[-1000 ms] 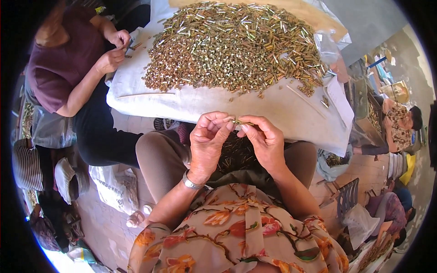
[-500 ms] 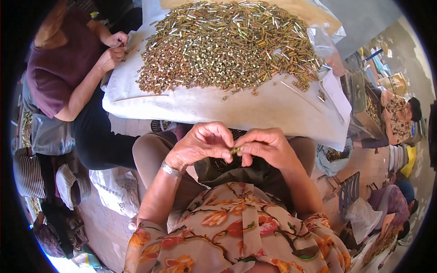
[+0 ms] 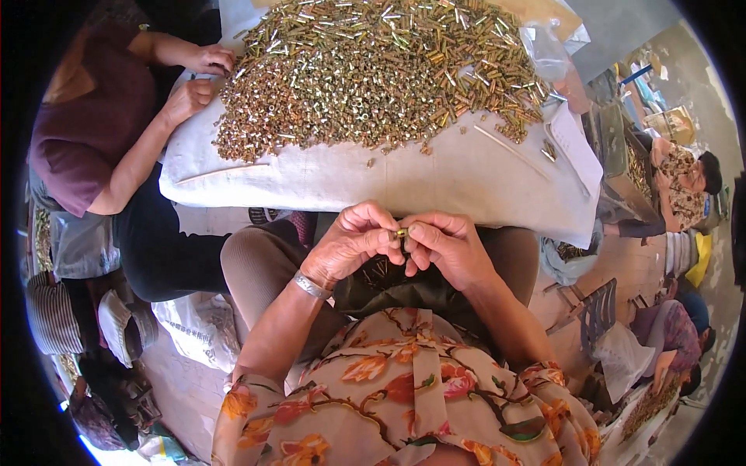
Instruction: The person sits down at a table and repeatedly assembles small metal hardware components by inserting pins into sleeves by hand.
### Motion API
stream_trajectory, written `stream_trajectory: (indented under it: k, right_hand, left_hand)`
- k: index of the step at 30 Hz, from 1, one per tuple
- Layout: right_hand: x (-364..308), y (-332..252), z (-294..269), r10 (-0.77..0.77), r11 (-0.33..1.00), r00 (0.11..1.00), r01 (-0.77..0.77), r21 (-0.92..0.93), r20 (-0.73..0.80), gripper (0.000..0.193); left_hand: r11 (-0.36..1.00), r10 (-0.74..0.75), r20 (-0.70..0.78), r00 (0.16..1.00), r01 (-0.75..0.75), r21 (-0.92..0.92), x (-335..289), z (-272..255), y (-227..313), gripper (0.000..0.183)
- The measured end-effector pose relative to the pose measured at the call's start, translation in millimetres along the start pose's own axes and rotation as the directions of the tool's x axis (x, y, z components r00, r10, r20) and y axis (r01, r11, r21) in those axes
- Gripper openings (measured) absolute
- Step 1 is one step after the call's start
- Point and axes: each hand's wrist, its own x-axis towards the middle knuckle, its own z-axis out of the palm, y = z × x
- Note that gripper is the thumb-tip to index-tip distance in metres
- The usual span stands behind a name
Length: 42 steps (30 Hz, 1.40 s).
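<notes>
A small brass-coloured metal fitting (image 3: 402, 232) sits between my two hands, just off the table's near edge. My left hand (image 3: 351, 242) pinches its left end between thumb and fingers. My right hand (image 3: 446, 245) grips the other end the same way, so the fingertips hide most of the piece. Below them, a dark open bag (image 3: 392, 299) lies across my lap with thin metal pieces (image 3: 378, 273) inside. Beyond my hands, a large heap of small nuts and threaded metal tubes (image 3: 365, 93) covers much of the white-covered table (image 3: 326, 186).
At the left, a co-worker's hands (image 3: 194, 97) are at the heap's edge. Thin sticks (image 3: 224, 172) and a white sheet (image 3: 575, 147) lie on the table. A white sack (image 3: 198, 330) is on the floor at left; a blue-grey bag (image 3: 571, 266) and stool (image 3: 597, 314) stand right.
My hands have turned slightly around the fitting, whose yellow end shows more plainly. The co-worker's hands have parted and reached to the heap's edge. The view has shifted a little.
</notes>
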Motion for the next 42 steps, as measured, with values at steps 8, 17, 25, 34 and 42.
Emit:
stream_trajectory:
  k: [8, 17, 25, 34, 42]
  right_hand:
    - [2.5, -5.1, 2.8, -0.134, 0.967, 0.991, 0.131, -0.217, -0.001, 0.021]
    - [0.9, 2.7, 17.3, -0.126, 0.990, 0.984, 0.116, -0.084, -0.129, 0.022]
    - [3.3, -6.7, 13.1, -0.103, 0.984, 0.990, 0.088, -0.153, -0.094, 0.023]
    - [6.4, -16.5, -20.2, 0.136, 0.991, 0.991, -0.136, 0.013, -0.001, 0.022]
    - [103.1, -48.2, -79.4, -0.448, 0.591, 0.845, 0.034, -0.806, -0.293, 0.014]
  left_hand:
    - [0.995, 0.053, -0.056, 0.997, -0.057, -0.078, 2.5, -4.3, -10.7, 0.010]
    - [0.969, 0.045, -0.041, 0.998, -0.054, -0.241, 1.9, -5.9, -19.6, 0.015]
    - [0.979, 0.004, -0.106, 0.994, -0.026, -0.204, 2.1, 6.1, -10.0, 0.025]
    - [0.987, -0.126, -0.054, 0.991, 0.130, 0.097, 6.9, 7.3, 8.2, 0.037]
    - [-0.096, 0.693, -0.103, 0.713, 0.233, 0.968, 50.0, -15.8, 32.1, 0.019]
